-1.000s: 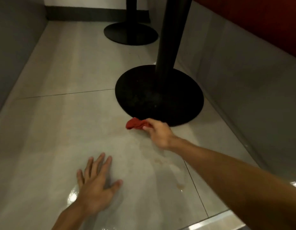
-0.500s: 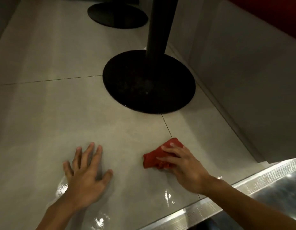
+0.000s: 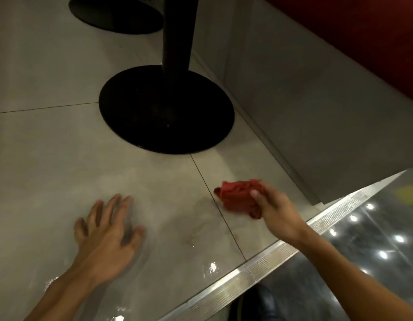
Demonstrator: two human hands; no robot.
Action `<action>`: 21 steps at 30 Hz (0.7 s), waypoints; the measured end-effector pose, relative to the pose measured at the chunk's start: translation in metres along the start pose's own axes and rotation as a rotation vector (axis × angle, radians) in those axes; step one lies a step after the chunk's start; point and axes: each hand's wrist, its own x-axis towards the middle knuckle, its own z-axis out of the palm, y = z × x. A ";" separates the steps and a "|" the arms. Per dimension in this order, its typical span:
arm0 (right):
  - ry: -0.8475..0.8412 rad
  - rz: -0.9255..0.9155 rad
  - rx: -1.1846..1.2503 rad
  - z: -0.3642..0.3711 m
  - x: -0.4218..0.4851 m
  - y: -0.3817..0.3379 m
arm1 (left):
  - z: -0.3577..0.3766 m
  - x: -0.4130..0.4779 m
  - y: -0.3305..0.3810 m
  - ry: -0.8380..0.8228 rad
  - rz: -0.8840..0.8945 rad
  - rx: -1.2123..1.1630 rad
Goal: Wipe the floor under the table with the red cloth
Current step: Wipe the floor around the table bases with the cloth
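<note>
Near the round black table base [image 3: 166, 110], on the tiled floor [image 3: 50, 147], right hand [image 3: 273, 208] grips bunched red cloth [image 3: 238, 196] w/ fingers curled round it. Left hand [image 3: 108, 235] pressed flat, fingers spread, slightly blurred, well apart from cloth.

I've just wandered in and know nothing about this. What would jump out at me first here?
The red cloth stands out most: bright against the grey tiled floor at lower right, bunched in the grip of the right hand. Next comes the black round table base with its post, standing mid-frame beyond the cloth. At lower left the left hand lies spread on that glossy floor.
</note>
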 end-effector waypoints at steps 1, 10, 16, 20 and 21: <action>0.071 -0.002 -0.016 -0.013 0.007 0.002 | 0.005 0.000 -0.001 -0.009 0.004 0.029; 0.227 0.218 -0.790 -0.031 0.017 0.080 | 0.018 -0.003 -0.006 -0.029 0.041 0.114; 0.300 0.218 -0.812 0.053 -0.022 0.050 | 0.020 -0.004 -0.006 -0.021 0.038 0.130; 0.244 0.178 -0.814 0.115 -0.042 0.025 | 0.018 -0.006 -0.003 -0.031 0.039 0.140; 0.233 0.171 -0.812 0.129 -0.044 0.020 | 0.017 -0.006 -0.003 -0.036 0.038 0.130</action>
